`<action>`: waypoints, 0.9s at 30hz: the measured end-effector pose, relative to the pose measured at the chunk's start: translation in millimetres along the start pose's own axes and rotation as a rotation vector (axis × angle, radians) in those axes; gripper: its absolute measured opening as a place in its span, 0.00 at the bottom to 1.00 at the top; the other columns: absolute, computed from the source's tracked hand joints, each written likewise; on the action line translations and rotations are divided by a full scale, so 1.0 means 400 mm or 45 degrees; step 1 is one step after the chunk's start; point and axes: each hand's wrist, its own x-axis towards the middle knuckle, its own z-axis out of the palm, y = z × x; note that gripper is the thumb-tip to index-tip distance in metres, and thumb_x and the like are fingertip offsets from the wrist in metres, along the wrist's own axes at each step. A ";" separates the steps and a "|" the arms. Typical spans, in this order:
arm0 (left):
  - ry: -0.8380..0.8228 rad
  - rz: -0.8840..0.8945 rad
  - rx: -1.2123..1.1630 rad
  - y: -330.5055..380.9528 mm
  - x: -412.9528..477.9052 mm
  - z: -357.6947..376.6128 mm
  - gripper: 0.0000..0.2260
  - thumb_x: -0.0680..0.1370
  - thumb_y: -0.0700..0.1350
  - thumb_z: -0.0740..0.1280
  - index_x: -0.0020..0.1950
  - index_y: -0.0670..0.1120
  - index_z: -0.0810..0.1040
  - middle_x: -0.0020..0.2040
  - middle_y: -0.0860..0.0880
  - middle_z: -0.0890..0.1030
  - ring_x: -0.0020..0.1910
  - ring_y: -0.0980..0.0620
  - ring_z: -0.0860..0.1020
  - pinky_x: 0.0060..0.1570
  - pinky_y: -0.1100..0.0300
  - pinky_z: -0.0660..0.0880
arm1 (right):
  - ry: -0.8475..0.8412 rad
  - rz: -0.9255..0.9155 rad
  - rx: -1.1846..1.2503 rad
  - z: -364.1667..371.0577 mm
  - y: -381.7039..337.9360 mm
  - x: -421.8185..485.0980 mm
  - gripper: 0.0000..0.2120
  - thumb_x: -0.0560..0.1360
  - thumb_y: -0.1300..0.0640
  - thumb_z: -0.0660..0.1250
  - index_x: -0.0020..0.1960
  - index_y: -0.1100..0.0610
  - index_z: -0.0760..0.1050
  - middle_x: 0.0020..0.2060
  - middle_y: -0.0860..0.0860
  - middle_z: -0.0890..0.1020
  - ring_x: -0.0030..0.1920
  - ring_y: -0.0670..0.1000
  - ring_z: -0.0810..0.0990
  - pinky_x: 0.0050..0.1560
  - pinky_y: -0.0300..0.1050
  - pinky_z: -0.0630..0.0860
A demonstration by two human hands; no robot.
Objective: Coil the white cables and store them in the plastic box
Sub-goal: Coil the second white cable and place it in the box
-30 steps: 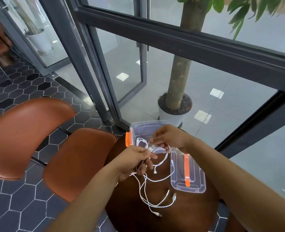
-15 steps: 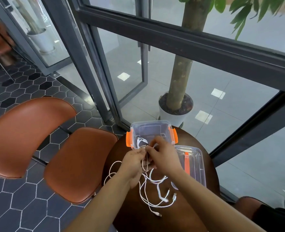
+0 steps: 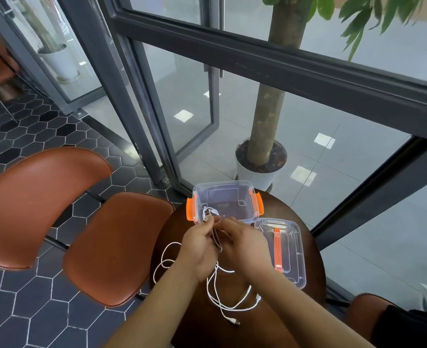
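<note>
1. The step in hand seems to be the winding of one of the white cables [image 3: 257, 299] into a small coil, just in front of the plastic box [image 3: 223, 183].
2. The left hand [image 3: 197, 249] is at the near edge of the box. Its fingers [image 3: 207, 223] are curled round a small bundle of strands. The right hand [image 3: 242, 244] is just beside it, and its fingers [image 3: 226, 223] pinch the same bundle, so both hands are closed on the cable.
3. To do this step well, one hand should probably hold the finished turns firmly while the other hand brings the loose length in even loops. The loops should be small enough for the box. The slack should come up slowly, because the strands cross each other and could make a knot.
4. The gathered part sits between the two sets of fingers. The rest hangs below the hands and lies in loose curves on the table [image 3: 257, 330], on the side away from the box. One loop goes out past the left hand, toward the table edge. A plug end lies farthest from the box.
5. One coiled cable [image 3: 208, 212] lies inside the box, in its near left corner, just beyond the left fingertips.
6. The lid [image 3: 295, 262] lies on the table, beside the box on its right.
</note>
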 end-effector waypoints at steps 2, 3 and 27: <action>0.019 0.033 -0.030 0.002 0.003 0.000 0.12 0.85 0.46 0.56 0.53 0.40 0.75 0.44 0.40 0.86 0.41 0.47 0.86 0.38 0.56 0.81 | 0.009 -0.047 0.016 0.001 0.000 -0.010 0.11 0.77 0.54 0.67 0.57 0.43 0.80 0.49 0.42 0.83 0.40 0.46 0.82 0.32 0.38 0.74; 0.023 0.039 -0.062 0.008 0.009 -0.003 0.13 0.85 0.46 0.56 0.52 0.40 0.75 0.45 0.39 0.86 0.42 0.45 0.86 0.37 0.55 0.82 | 0.022 -0.046 0.036 0.000 0.003 -0.017 0.10 0.77 0.55 0.68 0.57 0.45 0.80 0.48 0.43 0.84 0.39 0.46 0.82 0.31 0.34 0.72; -0.104 0.399 -0.444 0.174 0.036 -0.065 0.06 0.75 0.47 0.61 0.44 0.46 0.74 0.31 0.51 0.75 0.24 0.55 0.71 0.31 0.64 0.75 | -0.510 0.140 0.014 0.001 0.157 -0.035 0.06 0.77 0.55 0.69 0.53 0.48 0.81 0.48 0.42 0.81 0.45 0.45 0.80 0.44 0.38 0.77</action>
